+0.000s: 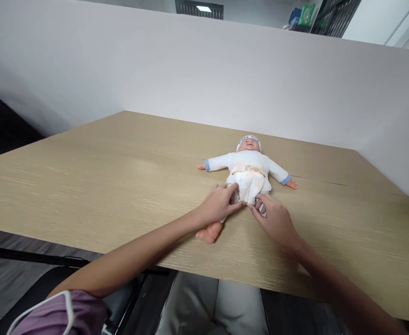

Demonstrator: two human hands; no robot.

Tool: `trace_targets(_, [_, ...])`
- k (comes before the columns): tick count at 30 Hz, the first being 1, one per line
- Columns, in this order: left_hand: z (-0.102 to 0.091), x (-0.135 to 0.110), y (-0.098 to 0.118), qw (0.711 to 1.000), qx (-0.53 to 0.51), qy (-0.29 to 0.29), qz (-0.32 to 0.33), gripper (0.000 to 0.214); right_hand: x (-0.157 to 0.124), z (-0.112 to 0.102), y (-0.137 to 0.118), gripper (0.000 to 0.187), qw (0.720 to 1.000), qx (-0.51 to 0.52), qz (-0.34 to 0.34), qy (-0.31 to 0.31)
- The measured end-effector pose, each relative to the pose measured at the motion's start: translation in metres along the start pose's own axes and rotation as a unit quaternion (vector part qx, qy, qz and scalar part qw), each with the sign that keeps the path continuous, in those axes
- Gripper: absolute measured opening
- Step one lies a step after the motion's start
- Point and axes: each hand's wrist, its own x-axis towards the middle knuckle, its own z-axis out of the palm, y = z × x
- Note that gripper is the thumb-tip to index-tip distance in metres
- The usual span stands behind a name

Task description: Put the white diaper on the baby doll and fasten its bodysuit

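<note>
A baby doll (249, 145) lies on its back with its arms spread and its head toward the wall. It wears a white top with blue cuffs, a white printed cap and a white diaper (249, 182) with an orange-edged printed waistband. My left hand (221, 202) pinches the diaper's lower edge near the crotch, on the left. On the right, my right hand (272, 216) pinches the same lower edge, its fingers curled at the leg opening. One bare doll foot (211, 232) shows below my left wrist. The other leg is hidden behind my right hand.
The doll lies on a wood-grain table (86, 177) with thin seams across its top. A white partition (225, 74) stands along the far edge. Dark items (5, 121) sit beyond the left edge. My lap (214, 304) is below the near edge.
</note>
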Motion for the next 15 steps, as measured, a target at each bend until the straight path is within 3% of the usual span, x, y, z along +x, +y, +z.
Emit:
trace_targets(7, [0.006, -0.003, -0.006, 0.997, -0.007, 0.001, 0.074, 0.025, -0.01, 0.006, -0.002, 0.016, 0.999, 0.039, 0.007, 0.024])
trace_targets(15, [0.003, -0.006, -0.009, 0.994, -0.061, 0.015, 0.089, 0.02, -0.013, 0.009, -0.003, 0.02, 0.997, 0.071, -0.007, 0.037])
